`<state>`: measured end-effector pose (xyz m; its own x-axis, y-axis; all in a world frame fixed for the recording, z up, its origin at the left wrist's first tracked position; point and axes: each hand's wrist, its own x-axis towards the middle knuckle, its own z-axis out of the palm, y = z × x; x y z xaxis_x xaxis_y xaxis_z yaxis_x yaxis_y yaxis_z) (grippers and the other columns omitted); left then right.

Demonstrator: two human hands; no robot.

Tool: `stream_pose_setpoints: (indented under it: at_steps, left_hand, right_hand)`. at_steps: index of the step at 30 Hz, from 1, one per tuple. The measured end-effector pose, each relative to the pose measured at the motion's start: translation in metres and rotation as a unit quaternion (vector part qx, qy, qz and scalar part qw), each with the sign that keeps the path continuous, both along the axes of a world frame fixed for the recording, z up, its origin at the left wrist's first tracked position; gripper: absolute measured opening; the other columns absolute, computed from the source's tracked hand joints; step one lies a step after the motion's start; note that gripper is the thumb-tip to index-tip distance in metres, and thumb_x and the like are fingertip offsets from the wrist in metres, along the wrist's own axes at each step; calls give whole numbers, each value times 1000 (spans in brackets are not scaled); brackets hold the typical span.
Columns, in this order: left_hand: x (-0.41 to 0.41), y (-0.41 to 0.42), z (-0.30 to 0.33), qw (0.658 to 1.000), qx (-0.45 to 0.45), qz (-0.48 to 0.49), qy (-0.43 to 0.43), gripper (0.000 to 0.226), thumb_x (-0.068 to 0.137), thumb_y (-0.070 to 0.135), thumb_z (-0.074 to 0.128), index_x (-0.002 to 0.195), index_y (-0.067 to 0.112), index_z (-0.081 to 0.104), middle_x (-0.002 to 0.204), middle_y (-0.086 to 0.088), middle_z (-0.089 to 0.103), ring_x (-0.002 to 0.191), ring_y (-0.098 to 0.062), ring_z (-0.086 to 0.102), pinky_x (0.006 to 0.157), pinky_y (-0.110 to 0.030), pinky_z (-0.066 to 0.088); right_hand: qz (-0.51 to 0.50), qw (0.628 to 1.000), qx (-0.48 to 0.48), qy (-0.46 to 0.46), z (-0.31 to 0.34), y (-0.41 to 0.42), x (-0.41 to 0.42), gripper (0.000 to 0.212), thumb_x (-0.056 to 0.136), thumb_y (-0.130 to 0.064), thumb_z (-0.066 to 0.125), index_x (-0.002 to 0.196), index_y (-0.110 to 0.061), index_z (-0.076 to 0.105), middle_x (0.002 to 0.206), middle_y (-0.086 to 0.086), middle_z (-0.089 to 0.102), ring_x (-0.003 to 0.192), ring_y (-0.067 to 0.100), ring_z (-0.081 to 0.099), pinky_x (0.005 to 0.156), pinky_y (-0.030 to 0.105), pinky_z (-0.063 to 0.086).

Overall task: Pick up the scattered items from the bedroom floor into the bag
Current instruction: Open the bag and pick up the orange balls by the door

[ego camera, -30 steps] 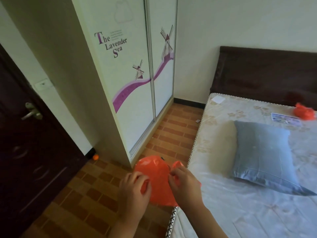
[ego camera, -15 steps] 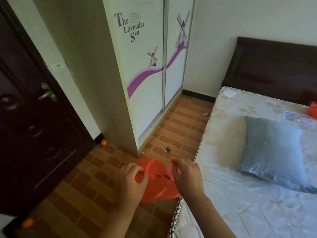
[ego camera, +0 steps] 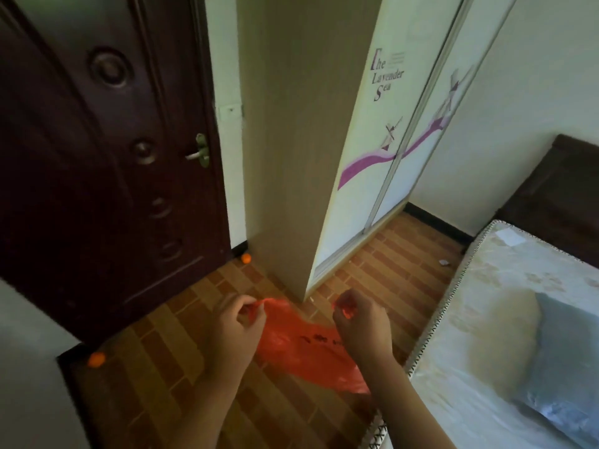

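Since the bag has to be opened before anything goes in, we read this as the mouth-spreading step, nothing collected yet. Biggest first: dark door up and left of our hands, wardrobe straight ahead of them, bed off to the right with a blue pillow on it. The brick-pattern floor lies under both hands.

The orange bag hangs between the hands, slack and crumpled, held up off the floor so the rim can be pulled apart. Left hand has a closed pinch grip on the bag's left edge, thumb against fingertips. Right hand is likewise pinched tight on the right edge, a bit of orange film showing between the fingers. Both grips are nearly fully closed, only plastic in them.

Scattered items: one small orange ball on the floor well left of the left hand, by the door's bottom corner; another orange ball ahead of the left hand, in the gap between door and wardrobe; a small pale scrap ahead and right of the right hand, near the bed edge.
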<state>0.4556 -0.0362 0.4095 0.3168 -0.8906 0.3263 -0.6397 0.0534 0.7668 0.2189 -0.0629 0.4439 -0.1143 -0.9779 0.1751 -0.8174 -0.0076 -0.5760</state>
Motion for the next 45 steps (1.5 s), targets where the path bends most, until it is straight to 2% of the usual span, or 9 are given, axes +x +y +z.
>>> stream_pose_setpoints:
  at_steps: [2, 5, 9, 17, 28, 34, 38, 42, 45]
  left_hand:
    - [30, 2, 5, 999, 9, 34, 13, 11, 88, 29, 78, 96, 24, 75, 91, 12, 71, 83, -4, 66, 69, -25, 56]
    - [70, 6, 12, 996, 3, 86, 23, 13, 87, 24, 80, 99, 23, 76, 91, 11, 73, 83, -7, 69, 71, -33, 59]
    - [114, 18, 28, 987, 2, 161, 6, 18, 84, 20, 83, 101, 24, 77, 88, 10, 75, 78, -8, 67, 67, -16, 45]
    - [182, 24, 13, 961, 10, 269, 59, 21, 91, 31, 76, 112, 33, 73, 100, 16, 72, 94, -7, 68, 85, -35, 59]
    - [210, -47, 12, 915, 53, 394, 76, 14, 91, 30, 73, 99, 40, 66, 92, 17, 69, 88, -9, 67, 80, -34, 54]
    - [211, -80, 25, 866, 54, 492, 71, 9, 87, 33, 72, 89, 36, 63, 80, 14, 70, 76, -12, 68, 72, -36, 55]
    - [211, -58, 24, 835, 54, 544, 69, 9, 81, 38, 67, 89, 34, 64, 79, 16, 70, 77, -6, 68, 72, -38, 58]
    - [220, -32, 25, 788, 64, 606, 81, 23, 85, 13, 77, 84, 32, 64, 78, 15, 71, 77, -5, 67, 72, -36, 56]
    - [234, -22, 21, 771, 67, 628, 87, 25, 85, 11, 77, 82, 32, 64, 77, 15, 70, 77, -5, 66, 70, -33, 52]
  right_hand:
    - [24, 1000, -2, -13, 8, -12, 32, 2, 88, -25, 73, 87, -27, 72, 80, -12, 72, 70, 4, 65, 61, 23, 52]
    - [71, 997, 0, -18, 14, -31, 76, 4, 88, -26, 72, 90, -29, 71, 81, -14, 70, 71, 3, 65, 66, 28, 58]
    - [139, 990, 15, -26, 27, -53, 136, 12, 90, -24, 70, 86, -34, 66, 78, -15, 68, 70, 3, 64, 62, 26, 56]
    - [222, 973, -21, -58, 22, -98, 224, 11, 83, -21, 77, 79, -26, 68, 67, -13, 66, 64, 9, 64, 62, 36, 54]
    - [355, 933, 17, -51, -10, -229, 287, 20, 83, -23, 72, 74, -31, 55, 65, -9, 62, 64, 9, 62, 64, 42, 56]
    - [425, 903, 66, -22, -33, -299, 314, 7, 83, -49, 57, 84, -42, 56, 73, -14, 63, 72, 10, 66, 71, 41, 58]
    - [450, 886, 102, -40, -47, -310, 342, 19, 83, -27, 76, 77, -31, 59, 70, -12, 63, 70, 6, 61, 66, 31, 50]
    - [493, 861, 114, -46, -58, -296, 377, 24, 80, -20, 80, 74, -28, 59, 68, -15, 61, 66, -8, 53, 58, 9, 32]
    - [519, 847, 113, -42, -62, -284, 407, 31, 80, -22, 81, 70, -32, 54, 67, -16, 60, 65, -5, 55, 58, 15, 36]
